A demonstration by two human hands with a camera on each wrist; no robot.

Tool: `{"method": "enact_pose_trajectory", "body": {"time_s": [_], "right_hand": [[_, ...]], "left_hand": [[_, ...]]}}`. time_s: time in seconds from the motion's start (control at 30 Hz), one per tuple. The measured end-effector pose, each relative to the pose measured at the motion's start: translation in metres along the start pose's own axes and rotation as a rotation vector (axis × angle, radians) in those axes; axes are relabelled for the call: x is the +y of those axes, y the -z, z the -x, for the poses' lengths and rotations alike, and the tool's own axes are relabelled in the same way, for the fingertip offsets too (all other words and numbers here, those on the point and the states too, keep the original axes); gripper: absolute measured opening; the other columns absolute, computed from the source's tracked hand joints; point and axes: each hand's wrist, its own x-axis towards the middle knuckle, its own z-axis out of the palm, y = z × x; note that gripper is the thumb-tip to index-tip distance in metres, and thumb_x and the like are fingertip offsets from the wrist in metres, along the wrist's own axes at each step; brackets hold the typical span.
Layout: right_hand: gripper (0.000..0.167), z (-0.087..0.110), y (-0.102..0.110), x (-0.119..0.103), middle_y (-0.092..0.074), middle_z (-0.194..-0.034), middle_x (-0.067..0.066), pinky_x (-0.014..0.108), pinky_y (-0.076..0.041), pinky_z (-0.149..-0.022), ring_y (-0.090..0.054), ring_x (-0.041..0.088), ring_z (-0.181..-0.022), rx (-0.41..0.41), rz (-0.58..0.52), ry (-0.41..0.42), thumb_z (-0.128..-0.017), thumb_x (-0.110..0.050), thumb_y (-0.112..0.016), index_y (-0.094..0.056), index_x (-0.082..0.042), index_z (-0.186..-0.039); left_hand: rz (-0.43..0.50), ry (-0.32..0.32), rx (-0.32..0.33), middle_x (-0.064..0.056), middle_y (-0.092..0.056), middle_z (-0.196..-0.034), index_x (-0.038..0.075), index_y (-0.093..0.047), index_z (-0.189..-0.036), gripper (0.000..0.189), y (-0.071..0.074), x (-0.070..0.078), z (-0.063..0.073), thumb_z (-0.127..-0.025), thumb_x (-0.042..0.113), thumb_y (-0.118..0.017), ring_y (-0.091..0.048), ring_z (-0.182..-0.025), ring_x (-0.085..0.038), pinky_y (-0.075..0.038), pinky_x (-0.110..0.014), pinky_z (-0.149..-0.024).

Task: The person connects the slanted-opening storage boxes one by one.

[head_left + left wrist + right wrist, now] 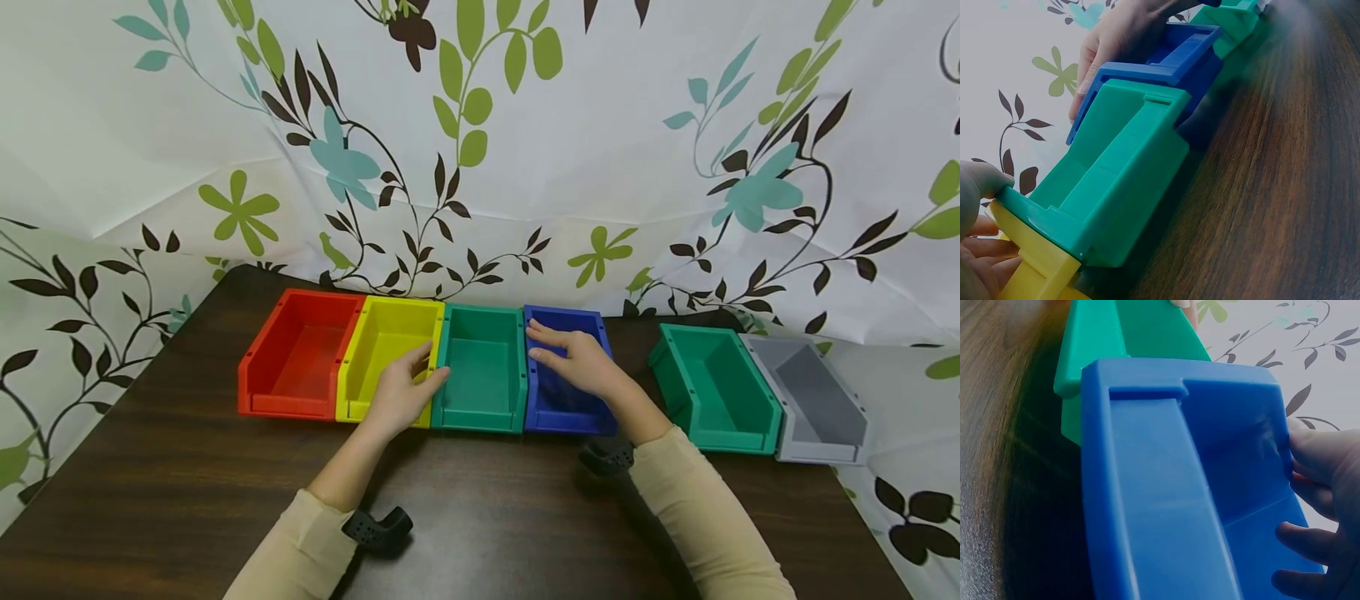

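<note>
Red, yellow, green and blue plastic bins stand side by side in a row. My left hand [397, 392] is over the right side of the yellow bin [375, 321], its thumb reaching across to the rim of the green bin [480, 367]. Its other fingers are inside the yellow bin, loosely bent, as the left wrist view shows. My right hand [581, 358] is over the blue bin [570, 408], fingers extended towards its left rim. In the right wrist view the thumb [1316, 447] touches the blue rim, and the lower fingers hang inside the bin.
The red bin [300, 358] forms the left end of the row. Apart on the right, a second green bin [712, 392] stands against a grey bin [817, 400]. The dark wooden table [480, 517] meets a leaf-patterned sheet [562, 183] behind the bins.
</note>
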Motion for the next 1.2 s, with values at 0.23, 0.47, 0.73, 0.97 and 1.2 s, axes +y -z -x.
{"method": "enact_pose_trajectory", "body": {"time_s": [0.23, 0.47, 0.73, 0.97, 1.2], "right_hand": [[0.049, 0.000, 0.002, 0.000, -0.040, -0.148, 0.007, 0.026, -0.032, -0.047, -0.060, 0.027, -0.076, 0.002, -0.031, -0.001, -0.094, -0.032, -0.056, -0.049, -0.009, -0.138], [0.048, -0.001, 0.000, 0.002, -0.039, -0.148, 0.006, 0.025, -0.033, -0.047, -0.057, 0.025, -0.066, 0.003, -0.041, -0.015, -0.095, -0.031, -0.056, -0.049, -0.010, -0.137], [0.048, 0.000, -0.001, 0.002, -0.039, -0.147, 0.007, 0.025, -0.033, -0.049, -0.048, 0.013, -0.050, 0.009, -0.075, -0.013, -0.094, -0.028, -0.057, -0.049, -0.007, -0.136], [0.049, -0.001, -0.001, -0.005, -0.037, -0.149, 0.008, 0.028, -0.030, -0.044, -0.026, 0.014, -0.035, -0.009, -0.023, -0.035, -0.095, -0.030, -0.056, -0.046, -0.008, -0.138], [0.048, 0.010, -0.009, -0.013, -0.048, -0.143, 0.006, 0.040, -0.051, -0.084, -0.062, 0.032, -0.106, 0.053, 0.130, -0.160, -0.096, -0.041, -0.051, -0.049, -0.019, -0.139]], "left_hand": [[-0.008, -0.004, -0.004, -0.018, -0.041, -0.146, 0.001, -0.037, -0.143, 0.061, 0.002, 0.003, -0.002, -0.093, 0.027, -0.060, -0.044, -0.132, -0.034, -0.043, -0.044, -0.100], [-0.015, -0.011, 0.000, -0.018, -0.041, -0.146, 0.000, -0.037, -0.143, 0.061, 0.002, 0.004, -0.003, -0.093, 0.027, -0.060, -0.044, -0.132, -0.034, -0.043, -0.044, -0.100], [-0.004, -0.016, 0.012, -0.018, -0.042, -0.145, -0.001, -0.038, -0.142, 0.060, 0.002, 0.007, -0.004, -0.093, 0.026, -0.060, -0.044, -0.132, -0.033, -0.043, -0.042, -0.101], [0.001, -0.021, 0.018, -0.019, -0.041, -0.146, -0.003, -0.038, -0.142, 0.060, 0.004, 0.008, -0.005, -0.093, 0.024, -0.060, -0.045, -0.131, -0.034, -0.044, -0.043, -0.100], [0.005, 0.000, 0.066, -0.021, -0.045, -0.143, -0.005, -0.041, -0.139, 0.057, -0.004, 0.004, 0.000, -0.092, 0.020, -0.061, -0.050, -0.125, -0.037, -0.047, -0.043, -0.096]]}}
